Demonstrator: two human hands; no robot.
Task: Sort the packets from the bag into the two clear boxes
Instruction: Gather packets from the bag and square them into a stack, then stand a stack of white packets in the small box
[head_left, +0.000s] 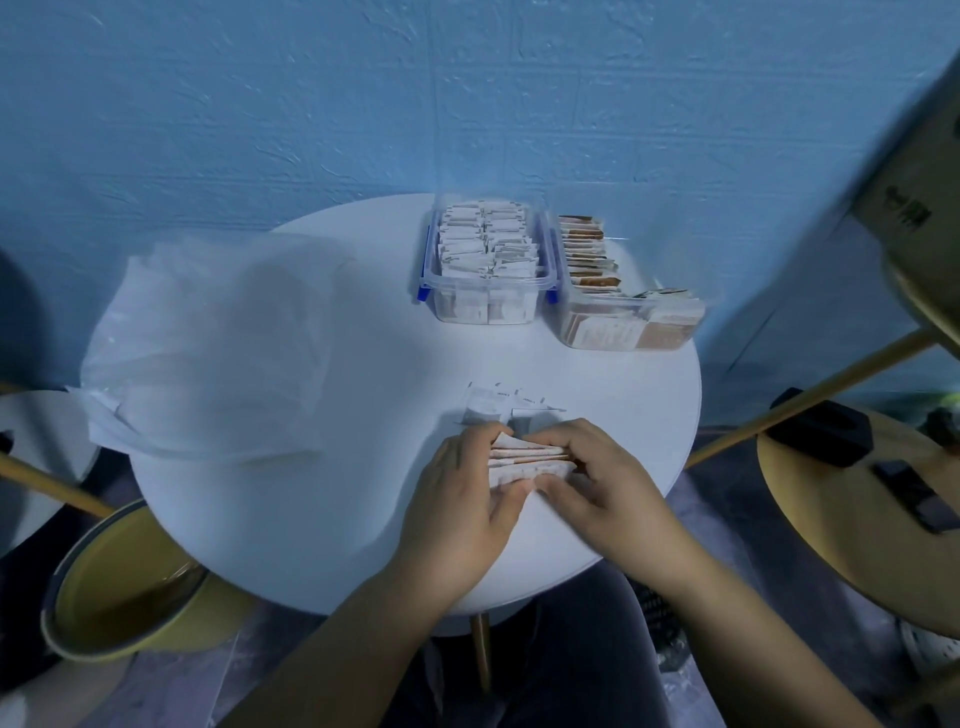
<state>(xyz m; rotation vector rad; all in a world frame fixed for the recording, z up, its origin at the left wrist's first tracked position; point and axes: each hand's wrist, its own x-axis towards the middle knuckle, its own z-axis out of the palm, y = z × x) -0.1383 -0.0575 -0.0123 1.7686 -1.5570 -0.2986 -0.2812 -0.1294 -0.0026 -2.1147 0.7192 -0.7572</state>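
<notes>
On the round white table, my left hand and my right hand together grip a small stack of brown-edged packets near the front edge. A few white packets lie flat just beyond my hands. At the back stands a clear box with blue clips, filled with white packets. To its right, a second clear box holds brown packets. A crumpled clear plastic bag lies on the table's left side.
A yellow stool stands low at the left. At the right is a wooden round seat with a black object on it. Wooden legs slant in from the right. A blue textured wall is behind.
</notes>
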